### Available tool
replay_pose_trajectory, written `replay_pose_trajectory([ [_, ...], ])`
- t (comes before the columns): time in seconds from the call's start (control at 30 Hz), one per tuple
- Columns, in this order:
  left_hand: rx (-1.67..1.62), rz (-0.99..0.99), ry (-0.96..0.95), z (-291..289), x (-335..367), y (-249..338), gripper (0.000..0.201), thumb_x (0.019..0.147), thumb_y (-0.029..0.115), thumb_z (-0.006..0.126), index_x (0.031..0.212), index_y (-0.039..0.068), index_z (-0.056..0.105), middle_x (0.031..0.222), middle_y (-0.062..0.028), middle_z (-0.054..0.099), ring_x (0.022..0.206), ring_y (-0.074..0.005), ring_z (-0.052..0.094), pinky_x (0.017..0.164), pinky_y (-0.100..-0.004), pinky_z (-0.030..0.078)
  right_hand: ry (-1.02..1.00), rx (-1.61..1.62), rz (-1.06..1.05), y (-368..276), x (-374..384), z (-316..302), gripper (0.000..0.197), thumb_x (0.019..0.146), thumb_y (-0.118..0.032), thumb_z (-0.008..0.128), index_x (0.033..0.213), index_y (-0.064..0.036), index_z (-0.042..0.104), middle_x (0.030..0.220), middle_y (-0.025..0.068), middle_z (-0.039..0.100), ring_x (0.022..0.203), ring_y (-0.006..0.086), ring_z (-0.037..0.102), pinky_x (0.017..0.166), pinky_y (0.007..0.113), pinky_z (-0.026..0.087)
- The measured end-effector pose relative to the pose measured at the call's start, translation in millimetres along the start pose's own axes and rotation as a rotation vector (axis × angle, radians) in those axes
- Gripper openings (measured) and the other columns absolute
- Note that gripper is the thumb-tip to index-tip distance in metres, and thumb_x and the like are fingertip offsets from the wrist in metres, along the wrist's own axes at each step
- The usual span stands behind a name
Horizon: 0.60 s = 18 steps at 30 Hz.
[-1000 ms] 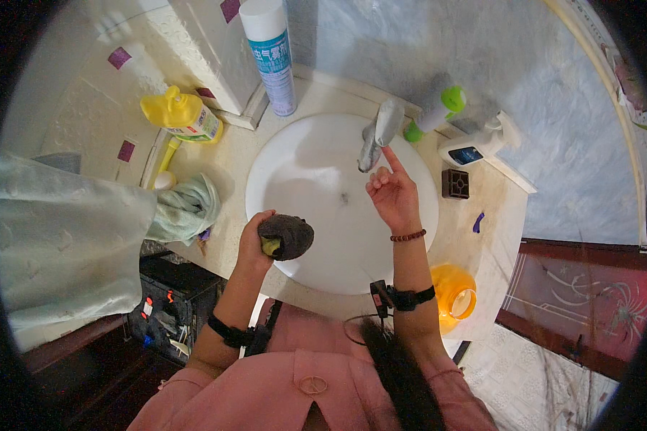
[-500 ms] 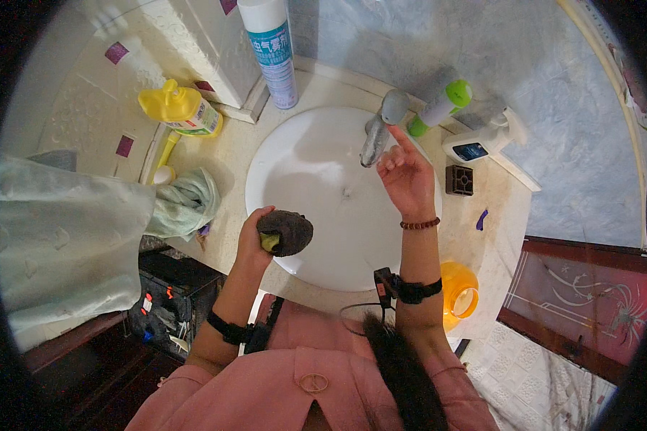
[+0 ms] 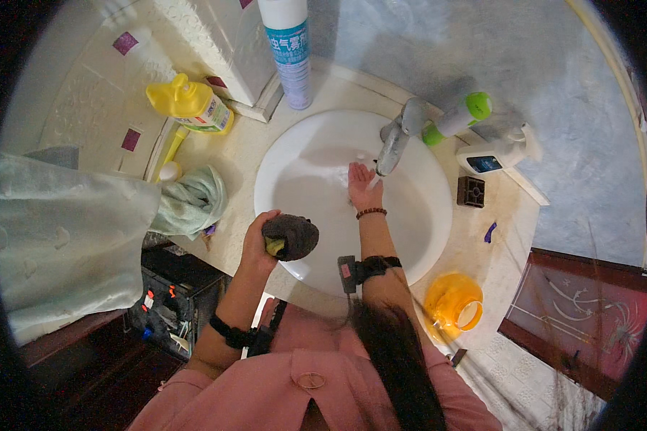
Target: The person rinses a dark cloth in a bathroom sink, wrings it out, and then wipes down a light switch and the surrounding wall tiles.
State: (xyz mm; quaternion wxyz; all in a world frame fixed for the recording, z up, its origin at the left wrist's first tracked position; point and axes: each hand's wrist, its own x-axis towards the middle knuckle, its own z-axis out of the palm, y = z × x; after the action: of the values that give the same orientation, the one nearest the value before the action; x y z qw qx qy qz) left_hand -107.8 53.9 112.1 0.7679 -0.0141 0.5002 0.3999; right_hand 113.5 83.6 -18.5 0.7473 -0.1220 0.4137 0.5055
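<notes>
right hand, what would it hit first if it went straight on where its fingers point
The right hand would probably meet the far inner wall of the white washbasin; the faucet looks just right of that line, though depth is unclear.

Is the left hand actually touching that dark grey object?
Touching. The head view shows the left hand against the left side of the dark grey object, gripping it, with no gap between them.

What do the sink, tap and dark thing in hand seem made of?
Sink: probably glazed ceramic, white and glossy. Tap: likely metal, grey with a shine. Dark thing in the left hand: apparently fabric, matt and rough-textured; fibre unclear.
</notes>
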Motion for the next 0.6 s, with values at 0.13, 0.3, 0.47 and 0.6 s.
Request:
replay_pose_trajectory([
  [0.13, -0.021, 0.007, 0.049, -10, 8, 3, 0.014, 0.074, 0.013, 0.056, 0.082, 0.003, 0.055, 0.078, -0.0085, 0.058, 0.073, -0.0217, 0.057, 0.070, -0.0340, 0.049, -0.487, -1.080, -0.150, -8, 10, -23, 0.024, 0.089, -0.010, 0.034, 0.101, 0.0085, 0.043, 0.102, 0.0170, 0.051, 0.096, 0.0271, 0.049, 0.089, 0.036, 0.042],
  [0.3, -0.025, -0.024, -0.005, -10, 8, 5, 0.011, 0.075, 0.013, 0.054, 0.081, 0.004, 0.055, 0.078, -0.0081, 0.058, 0.072, -0.0214, 0.057, 0.070, -0.0341, 0.049, -0.170, -0.356, 0.008, -29, 14, -15, 0.026, 0.088, -0.009, 0.038, 0.106, 0.0103, 0.043, 0.108, 0.0160, 0.050, 0.100, 0.0229, 0.049, 0.094, 0.032, 0.038],
  [0.47, -0.058, -0.021, -0.006, -8, 6, 9, 0.010, 0.075, 0.013, 0.054, 0.080, 0.004, 0.055, 0.077, -0.0079, 0.058, 0.072, -0.0215, 0.057, 0.069, -0.0341, 0.049, -0.276, -0.800, 0.459, 10, 4, -16, 0.026, 0.087, -0.009, 0.041, 0.105, 0.0090, 0.044, 0.106, 0.0167, 0.050, 0.098, 0.0261, 0.050, 0.093, 0.035, 0.040],
  [0.6, -0.027, -0.049, -0.032, -8, 16, 6, 0.011, 0.075, 0.014, 0.054, 0.081, 0.004, 0.055, 0.078, -0.0077, 0.058, 0.072, -0.0216, 0.058, 0.069, -0.0344, 0.049, -0.284, -1.714, -0.028, -68, 19, -51, 0.022, 0.084, -0.007, 0.045, 0.100, 0.0074, 0.048, 0.102, 0.0166, 0.052, 0.098, 0.0272, 0.050, 0.093, 0.036, 0.040],
])
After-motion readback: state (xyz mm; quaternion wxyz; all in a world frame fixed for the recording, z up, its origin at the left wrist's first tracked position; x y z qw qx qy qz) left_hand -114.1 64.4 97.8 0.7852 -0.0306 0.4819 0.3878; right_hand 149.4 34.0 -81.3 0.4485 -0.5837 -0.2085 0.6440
